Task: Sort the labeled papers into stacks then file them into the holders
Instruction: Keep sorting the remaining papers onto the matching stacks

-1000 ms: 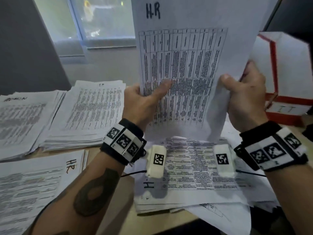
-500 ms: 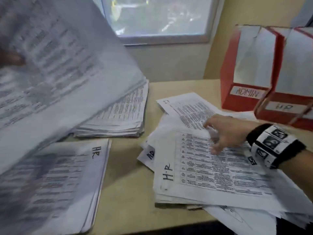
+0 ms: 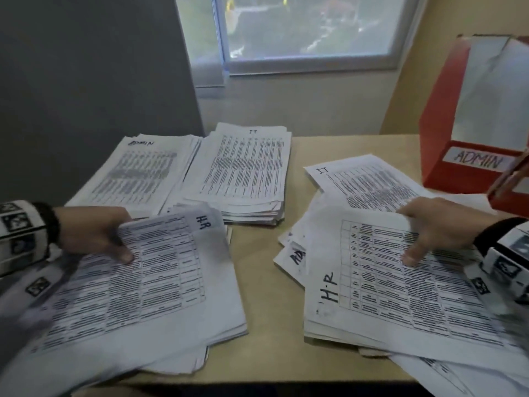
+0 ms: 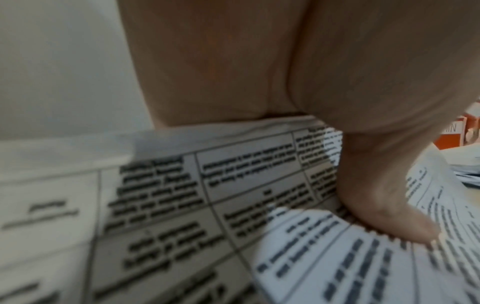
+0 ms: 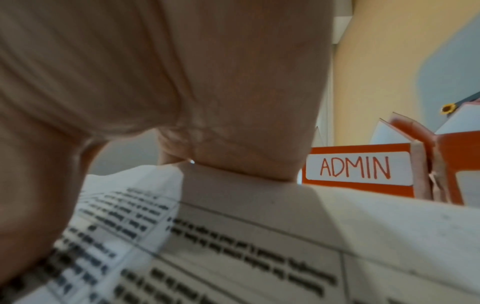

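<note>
Worktop (image 3: 263, 270), tan, under a window (image 3: 309, 30).

Left hand (image 3: 94, 233): thumb on top of an HR sheet (image 3: 160, 270), fingers hidden beneath its edge, pinching it over the HR stack (image 3: 183, 351) at the near left. The sheet's far corner curls up.

Right hand (image 3: 435, 227): fingers spread and fairly straight, resting flat on the top HR page (image 3: 400, 299) of the unsorted pile (image 3: 315, 330) at the near right; nothing gripped.

Unsorted pile: loose, fanned sheets; an IT page (image 3: 363, 179) pokes out at the far side, an ADMIN-marked corner (image 3: 294, 257) at the left.

ADMIN stack (image 3: 137, 173): far left, just beside the IT stack (image 3: 246, 173), edges overlapping.

ADMIN holder (image 3: 446, 138): red, upright, far right, white label facing forward. A second red holder (image 3: 509, 193) leans just in front of it, its label not readable.
</note>
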A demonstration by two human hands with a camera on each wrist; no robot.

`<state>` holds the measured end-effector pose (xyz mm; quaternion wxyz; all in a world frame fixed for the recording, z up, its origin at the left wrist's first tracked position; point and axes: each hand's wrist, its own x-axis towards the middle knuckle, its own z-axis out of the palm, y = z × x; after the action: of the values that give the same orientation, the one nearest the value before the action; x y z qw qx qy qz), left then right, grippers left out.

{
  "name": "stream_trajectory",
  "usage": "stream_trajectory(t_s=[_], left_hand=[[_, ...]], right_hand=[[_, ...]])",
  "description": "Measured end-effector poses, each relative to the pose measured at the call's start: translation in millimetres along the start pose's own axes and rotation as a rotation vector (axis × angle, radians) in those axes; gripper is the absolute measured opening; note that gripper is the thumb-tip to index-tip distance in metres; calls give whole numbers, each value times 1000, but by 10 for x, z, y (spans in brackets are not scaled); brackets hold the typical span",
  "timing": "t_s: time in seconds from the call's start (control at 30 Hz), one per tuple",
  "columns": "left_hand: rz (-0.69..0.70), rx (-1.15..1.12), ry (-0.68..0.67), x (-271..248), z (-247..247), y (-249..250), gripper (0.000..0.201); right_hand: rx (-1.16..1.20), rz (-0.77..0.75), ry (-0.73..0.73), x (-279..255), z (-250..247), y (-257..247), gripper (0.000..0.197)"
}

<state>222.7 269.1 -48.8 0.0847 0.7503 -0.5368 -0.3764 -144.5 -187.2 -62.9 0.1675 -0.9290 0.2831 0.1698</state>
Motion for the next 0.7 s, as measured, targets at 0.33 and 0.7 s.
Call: stream_trajectory(t_s=[0.33,0.7], left_hand=[[-251,75,-77,-124,-442,-375,25],[-409,708,29,229,-135,250,56]], right_hand=[[30,19,-12,-39,19,-60,64],[-8,-79,56,-100,-40,-12,43]])
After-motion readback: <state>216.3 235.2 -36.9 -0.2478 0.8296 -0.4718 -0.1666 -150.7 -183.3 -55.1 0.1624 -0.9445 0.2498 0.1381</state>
